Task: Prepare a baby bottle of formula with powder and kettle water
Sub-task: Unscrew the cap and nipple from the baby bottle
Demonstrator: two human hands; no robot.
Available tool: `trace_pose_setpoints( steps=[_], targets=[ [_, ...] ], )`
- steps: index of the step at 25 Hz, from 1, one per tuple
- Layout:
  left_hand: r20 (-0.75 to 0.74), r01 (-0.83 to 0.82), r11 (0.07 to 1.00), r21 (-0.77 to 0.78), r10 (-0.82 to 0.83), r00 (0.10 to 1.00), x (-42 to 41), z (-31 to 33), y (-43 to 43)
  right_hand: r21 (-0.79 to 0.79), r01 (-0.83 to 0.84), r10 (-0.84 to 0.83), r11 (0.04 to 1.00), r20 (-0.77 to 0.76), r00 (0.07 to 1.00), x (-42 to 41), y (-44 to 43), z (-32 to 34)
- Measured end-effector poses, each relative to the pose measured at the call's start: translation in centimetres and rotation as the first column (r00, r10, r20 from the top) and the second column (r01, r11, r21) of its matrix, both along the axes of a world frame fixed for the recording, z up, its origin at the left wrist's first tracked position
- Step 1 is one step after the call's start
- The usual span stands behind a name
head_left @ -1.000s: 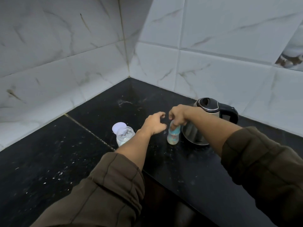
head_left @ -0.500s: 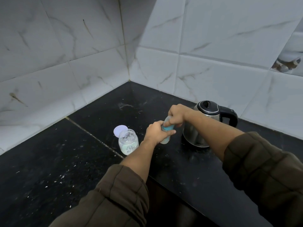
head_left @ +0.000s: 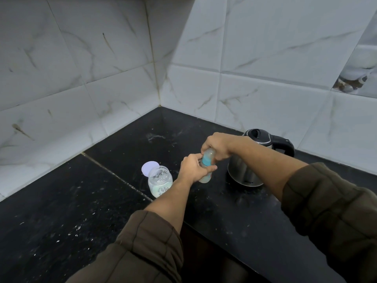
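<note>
A small baby bottle [head_left: 206, 164] with a blue collar and a clear cap is held tilted just above the black counter. My left hand [head_left: 193, 168] grips its body from the left, below the collar. My right hand [head_left: 216, 147] grips its cap from above. To the left stands an open clear jar [head_left: 160, 181] with white powder in its bottom, and its round white lid [head_left: 149, 168] lies flat behind it. A steel kettle [head_left: 247, 166] with a black lid and handle stands to the right, partly hidden by my right forearm.
The black stone counter [head_left: 81, 201] meets white marble-look wall tiles [head_left: 102, 78] in a corner at the back. Its front edge runs diagonally under my arms toward the lower right. A grout seam crosses the counter left of the jar.
My left hand, free a second ago, has closed round the bottle's body. The bottle has come up off the counter and tilted, with my right hand still on its top.
</note>
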State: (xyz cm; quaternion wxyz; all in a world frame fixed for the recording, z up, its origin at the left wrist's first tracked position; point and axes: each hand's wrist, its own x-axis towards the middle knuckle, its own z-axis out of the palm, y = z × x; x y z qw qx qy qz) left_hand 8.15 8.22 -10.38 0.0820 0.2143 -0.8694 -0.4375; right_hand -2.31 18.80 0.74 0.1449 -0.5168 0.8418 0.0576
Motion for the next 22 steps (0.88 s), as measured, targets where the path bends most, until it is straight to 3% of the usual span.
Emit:
trace_pose_setpoints(
  steps=[4,8,17,20,22],
  targets=[
    [0.003,0.002,1.0,-0.006,-0.002,1.0,-0.4,0.4,0.4,0.022,-0.019,0.02,1.0,-0.036,0.999,-0.1,0.5,0.6],
    [-0.023,-0.01,0.999,-0.033,0.009,1.0,-0.7,1.0,0.6,-0.006,0.28,-0.277,0.96,0.122,0.953,-0.4,0.6,0.3],
    [0.016,0.033,0.999,-0.037,-0.033,0.999,-1.1,0.9,0.7,-0.014,0.025,-0.026,1.0,-0.043,0.999,-0.9,1.3,2.4],
    [0.044,-0.024,1.0,-0.009,0.024,0.999,-0.4,-0.2,0.9,-0.104,0.143,-0.142,0.984,0.014,0.99,-1.2,2.3,3.3],
    [0.033,-0.077,0.997,-0.022,0.078,0.996,-0.2,-0.5,1.1,-0.082,0.194,-0.192,0.978,0.027,0.981,-0.9,3.1,2.8]
  ],
)
